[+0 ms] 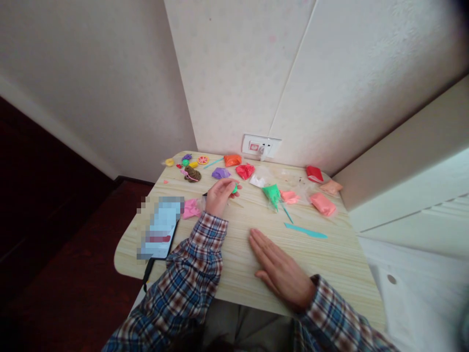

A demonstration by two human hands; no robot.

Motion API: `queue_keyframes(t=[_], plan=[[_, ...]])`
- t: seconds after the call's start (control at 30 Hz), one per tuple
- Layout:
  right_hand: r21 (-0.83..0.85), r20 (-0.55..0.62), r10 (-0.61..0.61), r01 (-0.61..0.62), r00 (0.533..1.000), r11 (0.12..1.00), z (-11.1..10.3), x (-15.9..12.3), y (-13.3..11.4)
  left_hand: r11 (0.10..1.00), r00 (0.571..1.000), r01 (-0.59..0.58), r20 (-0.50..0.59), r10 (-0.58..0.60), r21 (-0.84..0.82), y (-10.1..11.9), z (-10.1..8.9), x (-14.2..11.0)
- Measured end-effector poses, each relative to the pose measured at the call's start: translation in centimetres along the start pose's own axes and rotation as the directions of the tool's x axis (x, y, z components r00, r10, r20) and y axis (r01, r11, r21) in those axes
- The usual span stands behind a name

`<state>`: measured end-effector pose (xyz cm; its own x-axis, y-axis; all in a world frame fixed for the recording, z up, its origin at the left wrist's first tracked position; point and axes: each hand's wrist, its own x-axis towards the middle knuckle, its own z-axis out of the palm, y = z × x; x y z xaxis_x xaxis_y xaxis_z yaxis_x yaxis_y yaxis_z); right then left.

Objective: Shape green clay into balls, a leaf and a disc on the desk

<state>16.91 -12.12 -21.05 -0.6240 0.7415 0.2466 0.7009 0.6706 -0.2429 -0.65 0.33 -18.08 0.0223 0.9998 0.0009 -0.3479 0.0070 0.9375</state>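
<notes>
My left hand (219, 195) is raised above the middle of the table, its fingers closed round a small lump of green clay (235, 188). Most of that lump's shape is hidden by the fingers. Palm down, my right hand (280, 266) rests on or just over the wooden tabletop (242, 274), fingers stretched out together with nothing in them. Beyond it lies a flat turquoise plastic knife (306, 231). A bag of green clay (272, 196) sits to the right of my left hand, with a thin teal tool (287, 213) beside it. Pink clay (192, 209) in a wrapper is left of that hand.
A phone (161, 230) lies at the table's left edge. Along the back are orange (232, 160), purple (220, 173) and red (245, 170) clay packets, plus small shaped pieces near a brown lump (192, 174). Salmon clay (323, 204) lies right. A wall socket (261, 145) is behind.
</notes>
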Motion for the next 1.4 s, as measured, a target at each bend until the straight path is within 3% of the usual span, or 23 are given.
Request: queue_keyframes(t=[0.13, 0.2, 0.47, 0.57, 0.67, 0.83, 0.9, 0.97, 1.1, 1.23, 1.4], plan=[[0.005, 0.056, -0.090, 0.090, 0.994, 0.996, 0.2, 1.9, -1.0, 1.000, 1.000, -0.008, -0.020, 0.008, -0.003, 0.2, -0.1, 0.0], [-0.008, 0.035, -0.070, 0.071, 0.997, 0.997, 0.2, 2.6, -0.7, 1.000, 0.999, -0.009, -0.037, 0.009, -0.005, 0.3, -0.2, 0.0], [0.017, 0.010, -0.160, 0.160, 0.987, 0.987, 0.7, 2.1, -2.3, 1.000, 0.999, 0.007, -0.034, -0.007, -0.004, 0.7, 0.1, -0.3], [0.020, -0.062, -0.066, 0.068, 0.996, 0.997, 0.8, 2.2, -1.5, 1.000, 0.998, 0.023, -0.067, -0.023, 0.000, 0.7, -0.3, -0.3], [0.047, -0.042, -0.025, 0.027, 0.999, 0.999, 0.1, 0.7, -0.3, 1.000, 0.993, 0.022, -0.114, -0.023, -0.007, 0.7, -0.8, -0.1], [0.190, -0.060, -0.192, 0.200, 0.980, 0.961, -1.3, 0.6, 0.3, 1.000, 0.986, 0.008, -0.169, -0.009, -0.009, 1.1, -1.1, 0.0], [0.258, -0.125, -0.139, 0.167, 0.982, 0.952, -1.6, 2.1, 0.7, 1.000, 0.985, 0.013, -0.170, -0.014, -0.007, 1.2, -1.1, -0.1], [0.342, -0.180, 0.005, 0.058, 0.984, 0.938, -1.7, 3.8, 1.2, 1.000, 0.987, 0.015, -0.162, -0.015, -0.001, 1.2, -1.0, -0.1], [0.485, -0.172, 0.243, -0.132, 0.955, 0.864, -1.4, 6.0, 2.0, 0.999, 0.990, 0.032, -0.138, -0.031, 0.007, 1.4, -0.7, -0.3], [0.566, -0.121, 0.308, -0.189, 0.944, 0.802, -0.7, 6.7, 2.2, 0.998, 0.993, 0.057, -0.106, -0.055, 0.019, 1.3, -0.5, -0.4], [0.595, -0.102, 0.321, -0.201, 0.942, 0.778, -0.5, 6.5, 2.4, 0.994, 0.997, 0.070, 0.030, -0.073, 0.078, 1.0, -0.7, -0.8]])
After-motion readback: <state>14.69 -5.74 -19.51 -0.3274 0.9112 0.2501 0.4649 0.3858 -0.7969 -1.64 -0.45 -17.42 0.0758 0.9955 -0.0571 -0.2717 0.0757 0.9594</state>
